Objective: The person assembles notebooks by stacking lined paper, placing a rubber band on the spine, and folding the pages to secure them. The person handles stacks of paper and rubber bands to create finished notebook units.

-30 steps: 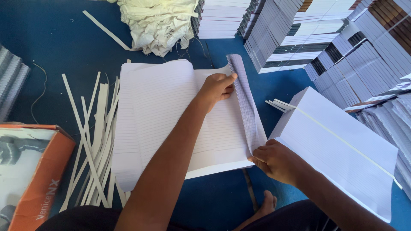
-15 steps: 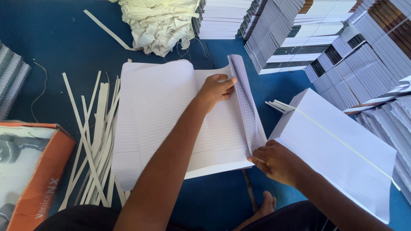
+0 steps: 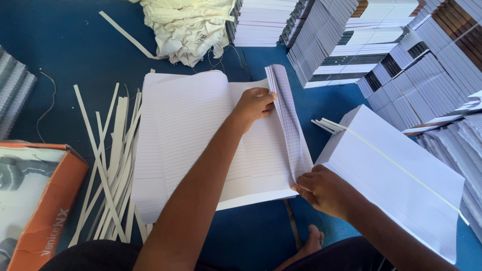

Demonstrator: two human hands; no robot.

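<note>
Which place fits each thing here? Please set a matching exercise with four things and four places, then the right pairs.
Things:
1. crumpled cloth
2. paper strips
3. orange box
4. banded ream of lined paper

Places:
A. far left, near edge of the view
B. at the top, beyond the open lined sheets
C. right of the right hand
D. just left of the open lined sheets

Pairs: 1-B, 2-D, 3-A, 4-C
</note>
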